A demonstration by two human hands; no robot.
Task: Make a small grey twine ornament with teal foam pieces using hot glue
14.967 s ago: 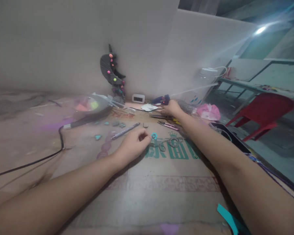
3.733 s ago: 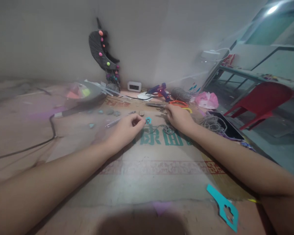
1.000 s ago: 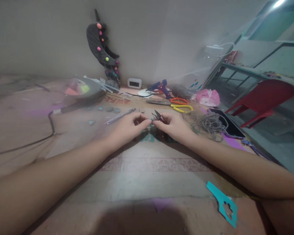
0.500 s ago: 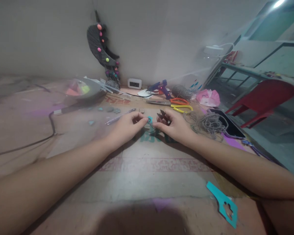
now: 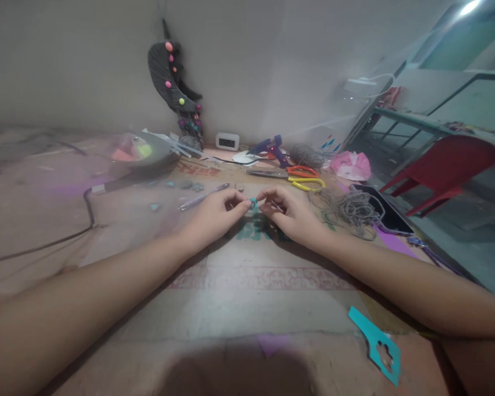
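A small teal piece (image 5: 253, 203), apparently cut foam or paper, sits between my two hands over the middle of the work surface. My left hand (image 5: 220, 212) pinches its left side between thumb and index finger. My right hand (image 5: 292, 217) has thumb and fingertips drawn together at the piece's right edge. A thin, pale glint shows among the right fingers, too small to name. Behind the hands lie scissors (image 5: 305, 177) with orange and yellow handles. By my left hand rests a pen (image 5: 204, 197).
A glue gun (image 5: 272, 148), a small clock (image 5: 227, 141) and a pink bag (image 5: 351, 165) stand along the back. Tangled grey yarn (image 5: 357, 209) and a phone (image 5: 390, 212) lie right. A teal cut-out sheet (image 5: 377, 349) is near the front; a dark cable (image 5: 89, 212) runs left.
The fingers of my right hand have closed in toward the teal piece. Dark pointed tips that stuck up at the right fingers no longer show. My left hand stays almost still.
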